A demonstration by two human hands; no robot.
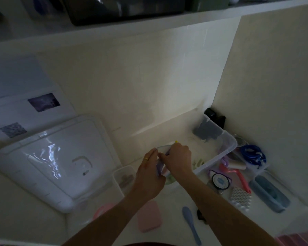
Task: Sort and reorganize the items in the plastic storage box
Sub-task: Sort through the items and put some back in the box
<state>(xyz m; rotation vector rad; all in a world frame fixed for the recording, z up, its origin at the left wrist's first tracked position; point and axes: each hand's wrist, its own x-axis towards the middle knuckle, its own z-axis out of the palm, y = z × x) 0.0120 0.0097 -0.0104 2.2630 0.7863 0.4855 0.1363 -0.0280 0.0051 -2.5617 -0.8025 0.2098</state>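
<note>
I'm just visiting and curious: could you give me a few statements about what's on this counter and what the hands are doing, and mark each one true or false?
1. Both hands are together over the near end of the clear storage box. True: the left hand and right hand meet there, holding something small.
2. The box's lid is closed on the box. False: it lies flat on the counter to the left.
3. A blue spoon lies on the counter near the right forearm. True.
4. The pink case is inside the box. False: it rests on the counter below the left wrist.
5. A coiled blue cord lies right of the box. True.
</note>
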